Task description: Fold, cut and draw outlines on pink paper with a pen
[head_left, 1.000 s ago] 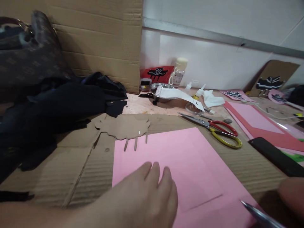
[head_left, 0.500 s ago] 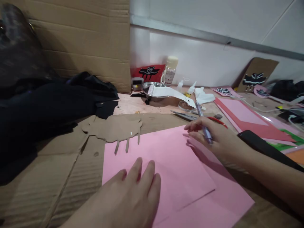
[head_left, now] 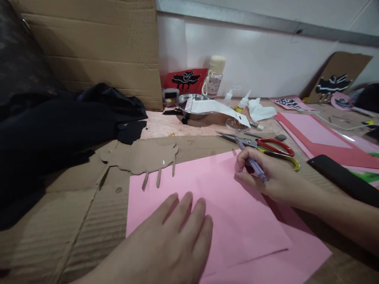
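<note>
My left hand (head_left: 174, 232) lies flat with its fingers apart on a pink paper sheet (head_left: 225, 209). Part of another pink sheet (head_left: 308, 252) shows beneath it, past its right edge. Near the far right part of the upper sheet, my right hand (head_left: 266, 173) is closed around a purple pen (head_left: 257, 167) that points up and away. A dark line runs along the upper sheet's near edge. Beyond my left hand, a brown cardboard cutout (head_left: 145, 157) with thin leg-like strips overlaps the paper's far left edge.
Scissors (head_left: 276, 148) with red and yellow handles lie beyond my right hand. Farther back are a metal dish (head_left: 181, 104), glue bottles (head_left: 242, 101) and a cream-capped bottle (head_left: 215, 77). Black fabric (head_left: 59, 138) covers the left. A black object (head_left: 340, 175) lies beside my right arm.
My left hand has moved slightly right across the paper. My right hand's fingers have curled in more around the pen, and the scissors' handles now show more fully. The view has shifted.
</note>
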Motion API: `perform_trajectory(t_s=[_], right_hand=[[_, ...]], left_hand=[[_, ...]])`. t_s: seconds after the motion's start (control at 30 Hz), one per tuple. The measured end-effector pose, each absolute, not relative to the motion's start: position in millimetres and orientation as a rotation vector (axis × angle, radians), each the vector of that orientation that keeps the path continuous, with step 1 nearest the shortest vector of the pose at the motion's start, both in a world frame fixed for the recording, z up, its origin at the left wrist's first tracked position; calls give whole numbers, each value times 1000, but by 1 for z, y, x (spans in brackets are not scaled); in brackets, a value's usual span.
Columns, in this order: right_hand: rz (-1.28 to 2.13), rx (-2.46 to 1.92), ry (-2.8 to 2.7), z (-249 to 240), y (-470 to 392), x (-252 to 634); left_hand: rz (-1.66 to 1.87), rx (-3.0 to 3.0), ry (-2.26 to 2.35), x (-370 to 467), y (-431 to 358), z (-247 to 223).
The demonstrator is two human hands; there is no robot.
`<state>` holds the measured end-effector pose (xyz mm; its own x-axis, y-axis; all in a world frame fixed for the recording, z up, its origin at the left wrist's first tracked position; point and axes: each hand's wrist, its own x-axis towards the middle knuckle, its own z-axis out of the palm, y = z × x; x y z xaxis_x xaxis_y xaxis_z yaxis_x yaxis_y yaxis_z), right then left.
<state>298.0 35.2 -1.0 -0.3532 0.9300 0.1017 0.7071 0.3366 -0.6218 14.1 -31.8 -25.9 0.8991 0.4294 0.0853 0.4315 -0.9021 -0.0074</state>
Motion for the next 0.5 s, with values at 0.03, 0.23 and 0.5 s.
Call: perform_trajectory(t_s=[0.03, 0.23, 0.5], right_hand=[[665, -1444, -2210, 1, 33, 304], [567, -1482, -2395, 8, 34, 334], [628, -1466, -2297, 7, 34, 320]], left_hand=[[-145, -3064, -694, 15, -31, -26], [-238, -3110, -608, 15, -30, -27], [-190, -3193, -627, 19, -21, -24]])
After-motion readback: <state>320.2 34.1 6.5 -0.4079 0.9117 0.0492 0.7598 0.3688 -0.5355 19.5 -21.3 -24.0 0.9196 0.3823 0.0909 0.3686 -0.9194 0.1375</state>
